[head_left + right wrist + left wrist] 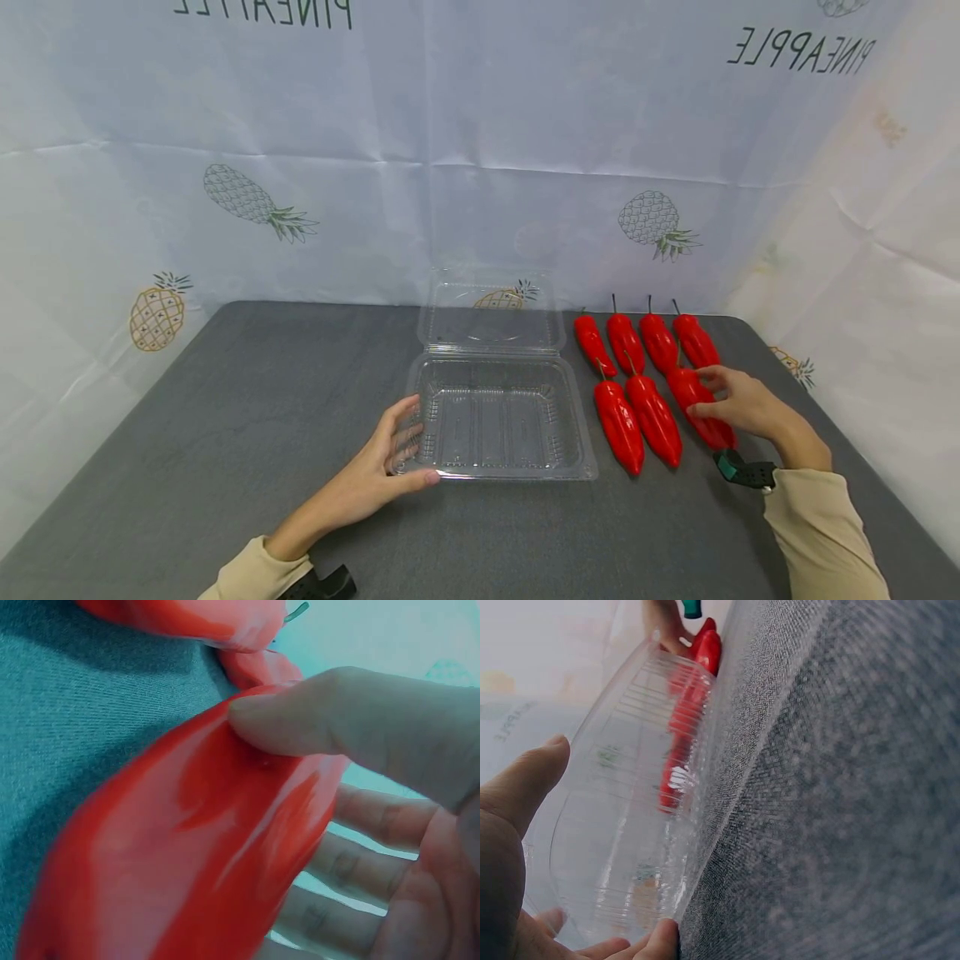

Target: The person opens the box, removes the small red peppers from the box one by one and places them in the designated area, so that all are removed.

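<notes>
A clear plastic clamshell container (495, 477) stands on the table with its lid (491, 329) raised at the back. My left hand (375, 471) rests at its front left corner, fingers spread along the left wall and thumb by the front rim. In the left wrist view, the thumb (536, 776) is extended beside the rim while fingertips touch the wall low down. On the right, my right hand (742, 404) grips a glossy red chili pepper (172, 847), thumb on top; part of the far side is hidden. Two more red peppers (618, 425) lie left of it.
Behind these lies a back row of several red peppers (624, 342) with thin stems, close to the container's right side. The dark grey table (225, 433) ends at a white pineapple-print cloth (480, 125) at the back.
</notes>
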A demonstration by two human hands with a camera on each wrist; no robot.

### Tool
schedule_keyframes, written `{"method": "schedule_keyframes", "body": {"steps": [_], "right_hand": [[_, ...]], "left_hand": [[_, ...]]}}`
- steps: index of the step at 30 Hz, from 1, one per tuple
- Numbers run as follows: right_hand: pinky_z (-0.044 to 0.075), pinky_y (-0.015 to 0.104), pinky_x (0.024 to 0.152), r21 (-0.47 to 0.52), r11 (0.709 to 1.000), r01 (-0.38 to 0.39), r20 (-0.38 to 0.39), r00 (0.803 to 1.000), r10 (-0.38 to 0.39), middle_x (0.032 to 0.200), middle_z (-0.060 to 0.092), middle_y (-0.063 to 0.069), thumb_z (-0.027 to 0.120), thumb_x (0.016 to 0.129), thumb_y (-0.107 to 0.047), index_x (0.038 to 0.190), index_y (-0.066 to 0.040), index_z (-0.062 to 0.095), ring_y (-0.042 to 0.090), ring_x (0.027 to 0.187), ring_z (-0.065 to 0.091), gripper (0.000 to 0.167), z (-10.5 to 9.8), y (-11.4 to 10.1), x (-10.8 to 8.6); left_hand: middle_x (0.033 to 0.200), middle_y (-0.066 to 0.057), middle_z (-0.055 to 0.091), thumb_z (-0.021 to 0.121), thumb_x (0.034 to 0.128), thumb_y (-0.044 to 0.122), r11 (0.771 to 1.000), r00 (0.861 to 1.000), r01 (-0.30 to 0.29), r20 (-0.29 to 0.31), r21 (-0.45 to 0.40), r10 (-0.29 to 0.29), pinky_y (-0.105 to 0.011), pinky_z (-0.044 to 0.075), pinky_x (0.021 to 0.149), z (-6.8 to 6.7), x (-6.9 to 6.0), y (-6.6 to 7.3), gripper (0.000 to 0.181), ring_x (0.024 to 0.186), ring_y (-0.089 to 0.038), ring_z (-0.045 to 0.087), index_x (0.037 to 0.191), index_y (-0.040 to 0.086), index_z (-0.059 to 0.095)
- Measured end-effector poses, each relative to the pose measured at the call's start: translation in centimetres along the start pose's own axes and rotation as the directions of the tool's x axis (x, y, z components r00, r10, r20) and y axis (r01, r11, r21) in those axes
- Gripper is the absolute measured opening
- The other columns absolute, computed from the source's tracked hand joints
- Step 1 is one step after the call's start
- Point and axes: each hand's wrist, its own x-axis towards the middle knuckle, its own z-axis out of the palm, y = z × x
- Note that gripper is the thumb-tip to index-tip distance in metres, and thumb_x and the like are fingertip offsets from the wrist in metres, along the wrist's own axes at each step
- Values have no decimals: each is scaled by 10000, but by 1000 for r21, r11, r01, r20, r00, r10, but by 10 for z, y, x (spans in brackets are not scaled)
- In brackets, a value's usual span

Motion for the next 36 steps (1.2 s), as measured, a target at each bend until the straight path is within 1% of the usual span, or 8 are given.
{"method": "schedule_keyframes", "body": {"steps": [6, 17, 28, 36], "right_hand": [[553, 553, 827, 9, 1000, -24, 46, 999, 23, 1239, 526, 402, 720, 871, -249, 1361, 177, 381, 512, 1096, 539, 733, 1, 2, 1], [543, 565, 840, 0, 1000, -26, 58, 998, 26, 1253, 520, 414, 707, 885, -228, 1360, 188, 375, 527, 1102, 538, 714, 4, 8, 4], [559, 551, 829, -8, 998, -58, 84, 995, 59, 1250, 512, 431, 686, 903, -263, 1368, 178, 366, 532, 1100, 547, 716, 3, 8, 5], [555, 558, 842, -11, 997, -79, 95, 992, 80, 1257, 512, 432, 693, 904, -303, 1372, 170, 361, 539, 1113, 545, 743, 4, 8, 6]], "left_hand": [[1651, -178, 41, 732, 905, 212, 1000, 1000, -5, -2, 1, 5, -600, 336, 1144, 0, 0, 0, 957, 1477, -462, 252, 1567, 105, 49], [1650, -181, 41, 731, 907, 212, 1000, 1000, -8, 0, 5, 8, -598, 335, 1144, 0, 0, -1, 957, 1478, -460, 249, 1568, 103, 47], [1652, -175, 46, 732, 906, 216, 1000, 1000, -6, -6, 7, 6, -575, 346, 1142, 0, 1, 0, 954, 1477, -454, 259, 1567, 104, 53], [1650, -183, 50, 725, 913, 226, 1000, 1000, 3, -3, 12, -3, -581, 347, 1139, -1, 0, 0, 949, 1475, -461, 256, 1567, 102, 48]]}}
